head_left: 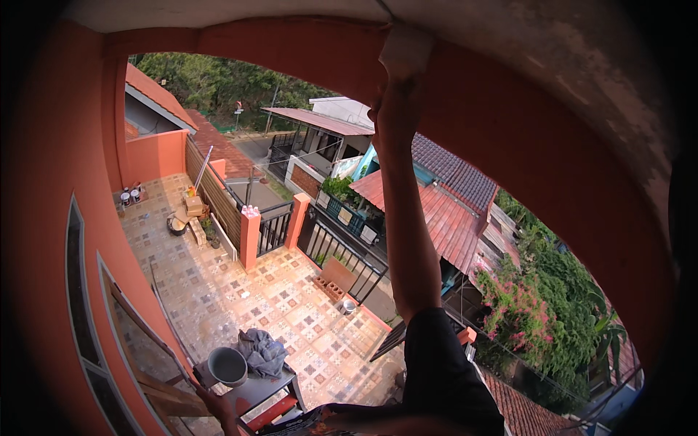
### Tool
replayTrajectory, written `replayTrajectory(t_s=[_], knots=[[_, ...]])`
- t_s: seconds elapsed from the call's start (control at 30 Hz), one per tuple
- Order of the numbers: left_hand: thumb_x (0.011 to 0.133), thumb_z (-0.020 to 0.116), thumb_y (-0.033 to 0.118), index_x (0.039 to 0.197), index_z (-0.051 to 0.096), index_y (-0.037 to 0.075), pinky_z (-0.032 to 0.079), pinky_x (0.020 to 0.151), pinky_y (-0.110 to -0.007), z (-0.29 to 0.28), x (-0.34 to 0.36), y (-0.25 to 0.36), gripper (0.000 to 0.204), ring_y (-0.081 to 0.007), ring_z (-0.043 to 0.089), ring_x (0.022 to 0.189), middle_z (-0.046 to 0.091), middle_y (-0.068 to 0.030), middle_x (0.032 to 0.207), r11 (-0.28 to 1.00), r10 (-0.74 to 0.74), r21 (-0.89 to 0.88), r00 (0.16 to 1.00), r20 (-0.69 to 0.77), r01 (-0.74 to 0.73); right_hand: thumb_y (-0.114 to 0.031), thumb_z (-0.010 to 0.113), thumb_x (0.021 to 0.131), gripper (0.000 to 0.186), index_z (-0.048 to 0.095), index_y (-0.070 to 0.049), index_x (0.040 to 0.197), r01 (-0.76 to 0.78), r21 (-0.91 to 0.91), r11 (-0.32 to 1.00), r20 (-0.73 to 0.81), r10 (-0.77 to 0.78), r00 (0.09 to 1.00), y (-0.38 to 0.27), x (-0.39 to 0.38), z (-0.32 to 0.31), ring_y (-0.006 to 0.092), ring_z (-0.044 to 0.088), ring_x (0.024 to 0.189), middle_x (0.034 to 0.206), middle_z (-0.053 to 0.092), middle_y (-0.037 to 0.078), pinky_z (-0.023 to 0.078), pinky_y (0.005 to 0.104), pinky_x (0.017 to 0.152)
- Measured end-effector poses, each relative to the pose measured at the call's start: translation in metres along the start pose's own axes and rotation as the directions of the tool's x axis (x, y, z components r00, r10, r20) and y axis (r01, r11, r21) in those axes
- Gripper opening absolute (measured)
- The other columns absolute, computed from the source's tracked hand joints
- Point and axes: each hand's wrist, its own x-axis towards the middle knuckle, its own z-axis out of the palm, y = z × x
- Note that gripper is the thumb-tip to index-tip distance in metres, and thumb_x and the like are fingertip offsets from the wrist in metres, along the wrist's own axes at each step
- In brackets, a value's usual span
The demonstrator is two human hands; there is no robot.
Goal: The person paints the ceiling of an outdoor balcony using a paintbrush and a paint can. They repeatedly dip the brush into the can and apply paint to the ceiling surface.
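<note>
My right hand (pixel 396 109) is stretched up overhead, closed round the handle of a wide-bladed putty knife (pixel 406 49). The blade lies against the red-brown beam (pixel 305 43), where it meets the pale ceiling (pixel 502 29). Down at the lower left, my left hand (pixel 209 398) is small and in shade, its fingers curled beside a dark, flat, squarish piece; what they grip is unclear. Just right of it, a grey bucket (pixel 228 366) stands on a grey platform (pixel 254 392) with a crumpled grey cloth (pixel 263 353).
Far below lies a patterned tile floor (pixel 291 320). An orange wall with windows (pixel 87 312) runs along the left. A black gate (pixel 342 254), hollow bricks (pixel 331 288), a small pail (pixel 349 307) and paint cans (pixel 131 196) are down there. Roofs and shrubs (pixel 545 298) lie beyond.
</note>
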Motion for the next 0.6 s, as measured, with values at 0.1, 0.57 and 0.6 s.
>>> replayTrajectory(t_s=[0.1,0.57,0.6], knots=[[0.088,0.06,0.01,0.16,0.008,0.01,0.034,0.113,-0.05,0.001,0.0,0.0,0.089,-0.0412,0.038,0.141,0.031,-0.0246,0.157,1.0,-0.014,0.002,1.0,0.004,0.014,-0.017,0.054,0.101,0.009,0.048,-0.011,0.103,-0.048,0.141,0.989,-0.002,0.048,0.999,-0.014,-0.008,0.009,0.0045,0.044,0.045,0.069,0.049,-0.001,0.032,0.0215,0.035],[0.084,0.047,-0.009,0.161,0.008,0.015,0.047,0.097,-0.049,0.002,0.0,0.006,0.089,-0.0433,0.054,0.123,0.044,-0.0278,0.142,0.995,0.102,-0.013,0.992,-0.076,-0.103,-0.021,0.048,0.105,0.017,0.046,-0.011,0.119,0.492,-0.356,0.795,-0.25,-0.588,0.769,0.053,0.021,0.076,0.0112,0.048,0.053,0.087,0.054,0.005,0.041,0.0273,0.04],[0.083,0.047,-0.009,0.161,0.007,0.015,0.048,0.096,-0.049,0.002,0.001,0.005,0.091,-0.0434,0.055,0.121,0.044,-0.0279,0.142,1.0,0.009,-0.017,1.0,-0.03,-0.009,-0.022,0.046,0.105,0.02,0.044,-0.012,0.123,0.353,-0.182,0.918,-0.276,-0.392,0.878,0.056,0.02,0.081,0.0113,0.049,0.057,0.091,0.054,0.005,0.042,0.0276,0.041]])
